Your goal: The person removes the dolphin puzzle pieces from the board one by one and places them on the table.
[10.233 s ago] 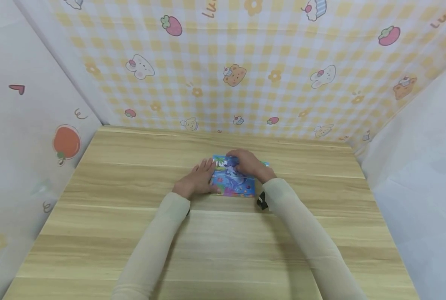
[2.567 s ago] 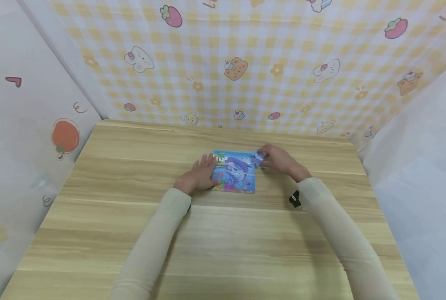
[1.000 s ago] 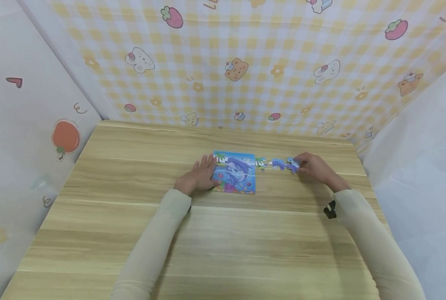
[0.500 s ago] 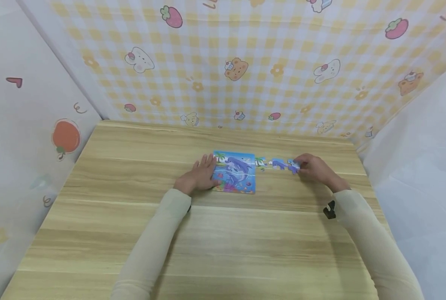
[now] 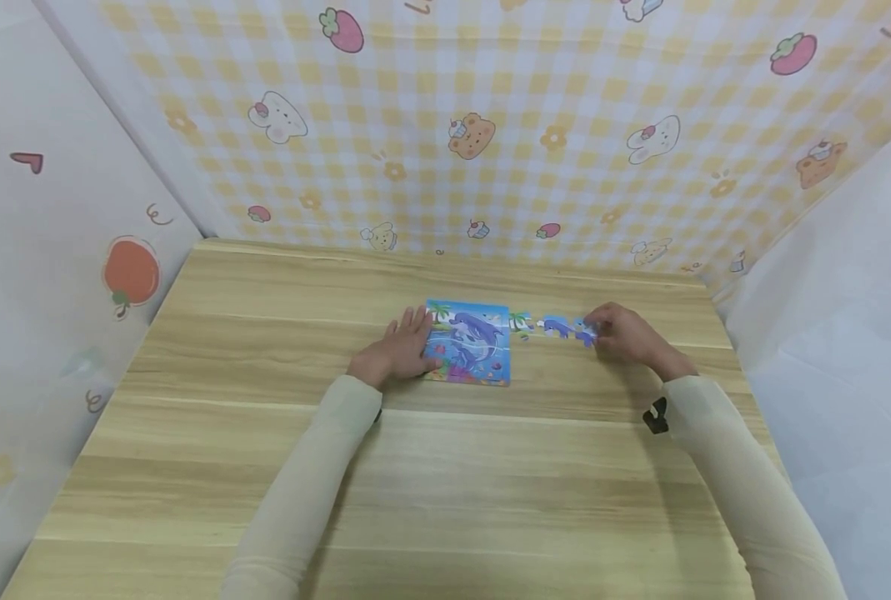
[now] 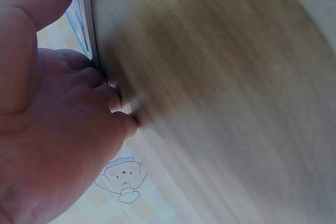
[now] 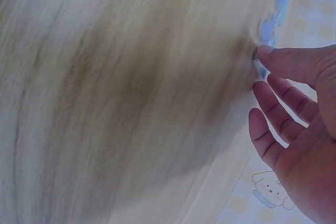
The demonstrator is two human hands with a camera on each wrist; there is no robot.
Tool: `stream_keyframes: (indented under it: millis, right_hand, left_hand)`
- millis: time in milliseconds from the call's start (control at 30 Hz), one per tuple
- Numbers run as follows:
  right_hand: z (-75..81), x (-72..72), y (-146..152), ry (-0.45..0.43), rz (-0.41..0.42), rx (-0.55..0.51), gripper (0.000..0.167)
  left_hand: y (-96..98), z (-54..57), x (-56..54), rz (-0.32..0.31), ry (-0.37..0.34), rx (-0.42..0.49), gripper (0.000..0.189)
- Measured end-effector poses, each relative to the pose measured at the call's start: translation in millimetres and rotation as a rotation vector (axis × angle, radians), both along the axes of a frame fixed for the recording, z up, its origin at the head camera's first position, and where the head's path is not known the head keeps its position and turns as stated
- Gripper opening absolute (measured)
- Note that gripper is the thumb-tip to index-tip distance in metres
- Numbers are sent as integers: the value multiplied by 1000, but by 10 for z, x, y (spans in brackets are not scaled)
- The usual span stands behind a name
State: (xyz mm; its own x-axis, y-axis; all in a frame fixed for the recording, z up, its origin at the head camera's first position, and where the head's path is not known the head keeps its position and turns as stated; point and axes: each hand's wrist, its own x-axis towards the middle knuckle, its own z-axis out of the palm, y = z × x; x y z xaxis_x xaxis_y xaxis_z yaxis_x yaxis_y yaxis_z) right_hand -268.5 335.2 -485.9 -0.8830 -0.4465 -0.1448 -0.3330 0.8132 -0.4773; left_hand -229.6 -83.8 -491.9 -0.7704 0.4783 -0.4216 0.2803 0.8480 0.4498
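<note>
A square jigsaw puzzle [image 5: 475, 343] with a dolphin picture lies flat on the wooden table, towards the back. Along its left edge rests my left hand [image 5: 394, 354], fingers stretched out; the left wrist view has its thumb [image 6: 50, 6] against the board's side. To the right of the puzzle runs a short row of loose pieces: one with a palm tree [image 5: 519, 322], one with a dolphin's head [image 5: 555, 327], and a blue-purple puzzle piece [image 5: 583, 335] at the end. My right hand [image 5: 628, 335] pinches that last piece by its right side, low at the tabletop.
The wooden table [image 5: 445, 492] reaches back to a yellow checked cloth wall [image 5: 415, 108]. White sheets [image 5: 850, 333] hang at both sides. A dark strap piece [image 5: 657, 415] shows under the right sleeve.
Ten seconds ago my right hand was over the puzzle. Since then it has moved right and loose pieces have appeared in a row there. Over the last second both hands have hardly moved.
</note>
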Motion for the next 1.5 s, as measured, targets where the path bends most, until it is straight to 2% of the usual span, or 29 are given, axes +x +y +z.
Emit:
stream_keyframes:
  millis: [133, 300, 700, 933, 1000, 1167, 1233, 1500]
  right_hand:
    - [33, 16, -73, 7, -5, -32, 40]
    - [77, 46, -268, -1, -1, -20, 38]
    - [96, 105, -778, 66, 113, -32, 33]
    - [88, 145, -1138, 46, 152, -38, 38]
    - [94, 167, -1223, 10, 170, -22, 44]
    - [104, 221, -1364, -41, 217, 107, 60]
    - [93, 231, -1395, -26, 230, 139, 59]
    - [58, 210, -1442, -6, 222, 135, 54]
  left_hand:
    - [-4, 14, -3, 4, -2, -2, 89]
    - [-13, 12, -7, 0, 0, -12, 89]
    - [-23, 11, 0, -1, -8, -15, 90]
    - [-23, -3, -2, -12, -4, -12, 90]
    - [-16, 0, -2, -12, -7, -5, 90]
    - [1, 9, 1, -3, -14, 1, 90]
    - [3, 14, 1, -3, -12, -4, 90]
    - [-7, 34, 3, -4, -12, -9, 91]
